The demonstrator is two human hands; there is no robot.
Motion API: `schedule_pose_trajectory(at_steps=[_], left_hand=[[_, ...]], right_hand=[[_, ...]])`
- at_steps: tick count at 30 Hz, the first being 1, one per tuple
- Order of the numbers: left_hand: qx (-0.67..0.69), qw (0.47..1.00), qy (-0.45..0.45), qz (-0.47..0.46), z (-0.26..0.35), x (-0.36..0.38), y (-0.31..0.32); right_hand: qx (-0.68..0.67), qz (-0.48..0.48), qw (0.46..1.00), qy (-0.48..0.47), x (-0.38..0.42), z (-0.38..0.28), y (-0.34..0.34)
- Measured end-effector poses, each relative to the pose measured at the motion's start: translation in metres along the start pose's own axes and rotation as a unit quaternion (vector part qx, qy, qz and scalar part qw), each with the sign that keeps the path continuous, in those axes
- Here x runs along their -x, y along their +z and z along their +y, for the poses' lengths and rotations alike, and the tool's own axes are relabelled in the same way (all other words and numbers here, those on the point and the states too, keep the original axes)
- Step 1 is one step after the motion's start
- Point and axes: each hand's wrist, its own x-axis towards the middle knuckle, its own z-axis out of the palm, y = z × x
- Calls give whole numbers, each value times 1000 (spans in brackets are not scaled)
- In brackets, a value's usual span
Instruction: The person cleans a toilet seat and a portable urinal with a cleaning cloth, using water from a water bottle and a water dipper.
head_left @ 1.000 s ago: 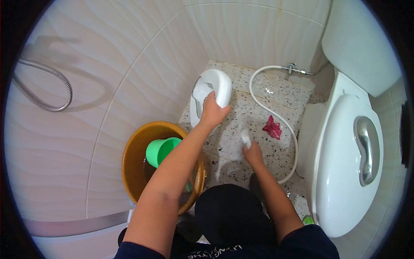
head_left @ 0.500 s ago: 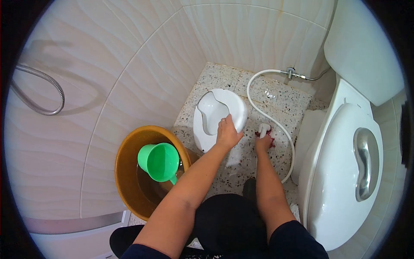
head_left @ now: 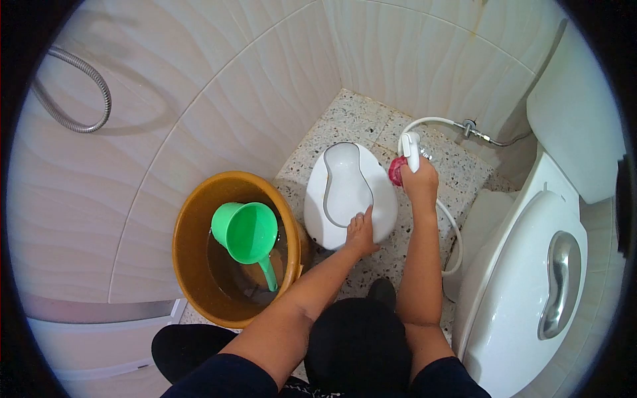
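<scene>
A white potty (head_left: 318,222) with a long, waisted opening stands on the speckled floor. My left hand (head_left: 360,235) is at its near rim, the thumb and fingers over the edge of the opening. To the right of the potty, my right hand (head_left: 421,183) is closed round a white bidet sprayer (head_left: 411,147), held head up. A red, rough-looking scrubber (head_left: 397,171) shows just left of my right fingers. Whether that same hand holds it too is hidden. From the wall valve, the white hose (head_left: 455,229) curves down beside my right forearm.
At left stands a brown bucket (head_left: 189,265) with water and a green dipper (head_left: 253,232) in it. The white toilet (head_left: 514,298) is close on the right, lid down. Tiled walls (head_left: 219,119) enclose the corner; a metal shower hose (head_left: 99,83) hangs at upper left.
My right hand has lifted, bringing the sprayer and the red scrubber up beside the potty. The potty has turned, its opening facing up more fully, and my left hand has shifted to its near edge.
</scene>
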Motion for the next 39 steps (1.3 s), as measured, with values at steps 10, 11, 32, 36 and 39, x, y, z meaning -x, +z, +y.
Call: schedule_pose_trajectory(at_steps=[10, 11, 32, 36, 39], left_hand=[[13, 994, -36, -99, -24, 13, 66], [20, 994, -29, -100, -25, 13, 70], [748, 661, 17, -52, 62, 53, -215], [658, 752, -26, -22, 60, 67, -234], [719, 693, -52, -16, 51, 64, -235]], right_hand=[[-9, -115, 993, 6, 13, -1, 12], [-9, -115, 993, 6, 12, 1, 14], [-205, -311, 924, -88, 38, -133, -96], [-179, -322, 922, -121, 43, -167, -127], [-159, -315, 929, -113, 63, -201, -161]])
